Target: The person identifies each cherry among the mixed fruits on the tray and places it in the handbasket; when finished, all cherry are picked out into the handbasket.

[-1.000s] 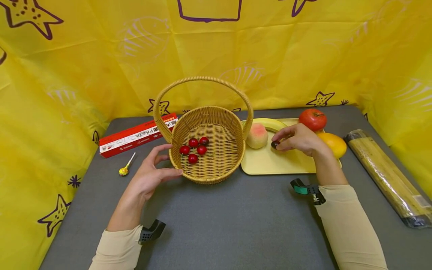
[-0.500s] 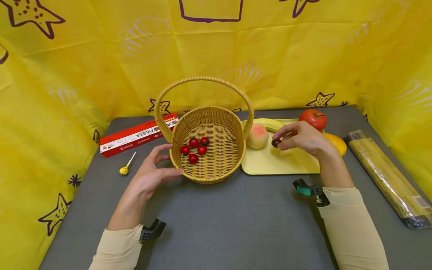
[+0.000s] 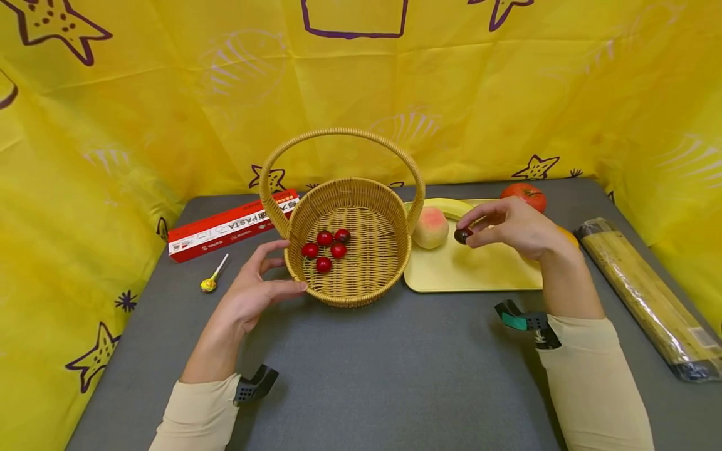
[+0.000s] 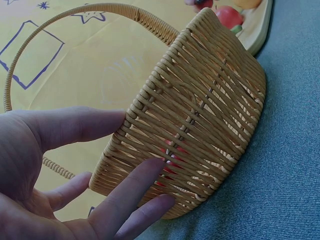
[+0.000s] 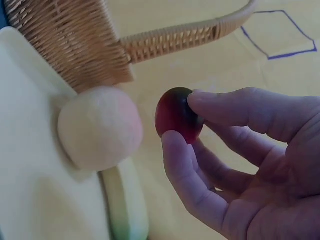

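In the head view a round wicker basket (image 3: 378, 257) with a tall handle stands near the middle, several red cherries (image 3: 324, 265) lying in its left part. My left hand (image 3: 251, 288) touches its left side and front rim; the left wrist view shows the fingers (image 4: 127, 192) fairly straight against the outer weave. To the right, my right hand (image 3: 513, 228) pinches a dark red cherry (image 5: 177, 115) between thumb and fingertip, over the pale yellow tray (image 3: 451, 275). A peach (image 3: 430, 227) and a banana (image 3: 451, 207) lie on that tray near the hand.
A red apple (image 3: 524, 195) is behind the right hand, and a mostly hidden orange-yellow fruit (image 3: 568, 235) is beside the wrist. A wrapped long yellow pack (image 3: 648, 300) lies far right. Left of the basket are a red pasta box (image 3: 225, 230) and a lollipop (image 3: 210, 284).
My right hand has moved slightly up and to the right, the cherry still in its pinch. The left hand and the basket look almost unmoved.
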Tool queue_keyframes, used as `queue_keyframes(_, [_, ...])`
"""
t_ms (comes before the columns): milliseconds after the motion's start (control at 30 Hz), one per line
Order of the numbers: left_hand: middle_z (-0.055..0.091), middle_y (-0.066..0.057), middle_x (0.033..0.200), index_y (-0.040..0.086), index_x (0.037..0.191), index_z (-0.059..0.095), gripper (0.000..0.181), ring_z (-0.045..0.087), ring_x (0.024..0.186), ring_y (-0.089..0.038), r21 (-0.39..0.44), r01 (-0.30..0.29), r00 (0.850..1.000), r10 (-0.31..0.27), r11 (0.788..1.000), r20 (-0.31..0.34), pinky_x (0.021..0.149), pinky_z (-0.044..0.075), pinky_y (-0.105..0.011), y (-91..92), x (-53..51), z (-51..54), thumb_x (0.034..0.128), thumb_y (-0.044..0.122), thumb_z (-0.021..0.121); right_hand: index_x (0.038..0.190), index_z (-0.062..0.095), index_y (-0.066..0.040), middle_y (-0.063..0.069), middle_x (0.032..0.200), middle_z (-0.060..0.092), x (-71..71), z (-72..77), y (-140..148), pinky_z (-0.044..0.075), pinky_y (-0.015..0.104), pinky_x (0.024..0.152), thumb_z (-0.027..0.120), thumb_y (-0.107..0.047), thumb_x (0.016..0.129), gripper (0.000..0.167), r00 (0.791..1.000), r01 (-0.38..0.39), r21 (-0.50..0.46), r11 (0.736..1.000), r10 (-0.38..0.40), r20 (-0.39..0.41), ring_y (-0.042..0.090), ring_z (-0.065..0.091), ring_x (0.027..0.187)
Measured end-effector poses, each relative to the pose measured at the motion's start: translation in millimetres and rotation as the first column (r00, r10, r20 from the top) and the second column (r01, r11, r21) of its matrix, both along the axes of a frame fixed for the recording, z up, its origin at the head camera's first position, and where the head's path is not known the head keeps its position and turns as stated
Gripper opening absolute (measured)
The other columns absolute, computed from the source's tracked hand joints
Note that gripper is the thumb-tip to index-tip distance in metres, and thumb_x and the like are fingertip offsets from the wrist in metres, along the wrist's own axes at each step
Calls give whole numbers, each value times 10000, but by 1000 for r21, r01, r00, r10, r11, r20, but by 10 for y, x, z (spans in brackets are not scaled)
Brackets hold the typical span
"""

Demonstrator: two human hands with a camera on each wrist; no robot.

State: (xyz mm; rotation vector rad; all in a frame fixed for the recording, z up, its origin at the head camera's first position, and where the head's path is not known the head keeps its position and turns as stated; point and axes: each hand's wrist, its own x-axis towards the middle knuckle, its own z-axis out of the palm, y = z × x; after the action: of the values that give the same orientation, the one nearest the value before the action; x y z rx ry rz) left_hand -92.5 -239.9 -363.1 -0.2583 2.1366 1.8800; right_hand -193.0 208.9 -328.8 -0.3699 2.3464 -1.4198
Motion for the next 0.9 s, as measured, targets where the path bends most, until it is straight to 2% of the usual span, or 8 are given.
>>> queue_keyframes(300, [338, -250, 1546, 160, 1597, 288, 894, 746, 936, -208, 10, 0, 1000, 0, 1000, -6, 848, 629, -291, 4, -7, -9, 881, 12, 802, 1168, 748, -10, 85, 1128, 754, 105, 175, -50, 581, 300, 871, 825, -79, 889, 298, 996, -75, -15, 997, 75, -40, 249, 659, 1035])
queue_keyframes(467, [332, -254, 1549, 156, 1599, 283, 890, 749, 939, -210, 18, 4, 1000, -4, 1000, -12, 852, 630, -297, -2, -1, 2, 886, 14, 797, 1155, 747, -8, 91, 1122, 748, 159, 237, -125, 601, 322, 863, 818, -66, 892, 279, 989, -134, -72, 988, 128, -73, 263, 669, 1032])
queue_keyframes(567, [340, -247, 1543, 164, 1598, 286, 890, 750, 939, -211, 11, 4, 1000, -4, 1000, -12, 853, 631, -300, -5, -3, -5, 885, 9, 795, 1140, 747, -10, 98, 1104, 750, 166, 249, -191, 614, 333, 847, 815, -55, 891, 262, 974, -206, -103, 973, 194, -116, 264, 669, 1017])
queue_keyframes(700, [348, -239, 1540, 170, 1596, 292, 888, 749, 940, -212, 6, 0, 1000, 0, 1000, -8, 851, 632, -300, -6, -1, -14, 883, 4, 795, 1121, 733, 18, 102, 1065, 750, 151, 257, -294, 617, 328, 828, 798, 0, 890, 240, 939, -323, -150, 934, 297, -173, 262, 668, 990])
queue_keyframes(800, [346, -243, 1541, 166, 1593, 295, 886, 748, 940, -209, 9, 0, 1000, 0, 1000, -10, 850, 631, -298, -1, 2, -10, 882, 7, 799, 1099, 736, 28, 103, 1057, 742, 146, 268, -387, 617, 327, 811, 794, 36, 879, 227, 924, -368, -180, 912, 337, -181, 266, 669, 977])
queue_keyframes(900, [338, -253, 1545, 159, 1596, 290, 886, 747, 940, -207, 16, 1, 1000, -1, 1000, -12, 851, 631, -296, 2, 4, -2, 885, 5, 795, 1074, 749, 1, 109, 1081, 735, 157, 289, -501, 619, 334, 805, 806, 33, 868, 216, 917, -388, -187, 903, 358, -173, 277, 657, 977])
